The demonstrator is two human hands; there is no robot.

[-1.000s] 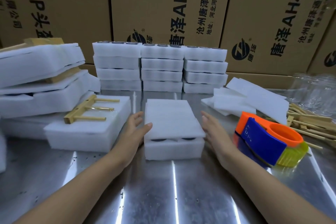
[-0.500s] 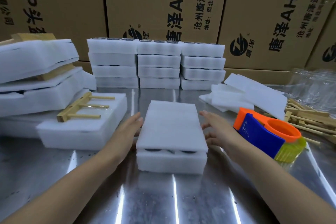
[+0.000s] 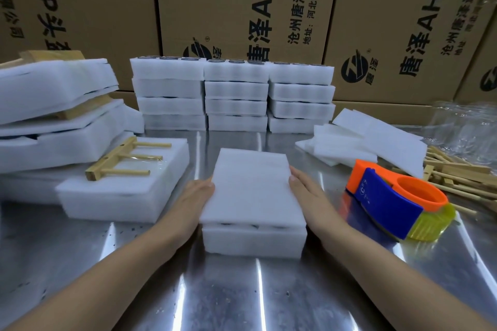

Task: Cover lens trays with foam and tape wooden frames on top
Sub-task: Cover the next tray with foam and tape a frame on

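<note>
Foam sheet [image 3: 252, 185] sits on the tray [image 3: 254, 242] at the centre of the surface [image 3: 242, 290], with dark gaps showing between the two at the front. We see the left hand [image 3: 193, 201] flat against the sheet's left edge, fingers straight, gripping nothing. Right hand [image 3: 306, 193] does the same on the right edge, fingers straight and together, touching the foam. Tape dispenser [image 3: 390, 209], orange and blue, lies near the right hand, untouched. Left of the tray we see a foam block [image 3: 121, 196] with a wooden frame [image 3: 118, 160] on top, prongs pointing right. Behind it is a tilted pile [image 3: 53, 115] of foam and wood. Back row: three tray stacks [image 3: 234, 94] against cardboard boxes [image 3: 242, 8]. Right rear: loose sheets [image 3: 363, 142], then a frame heap [image 3: 457, 177] at the far right.
</note>
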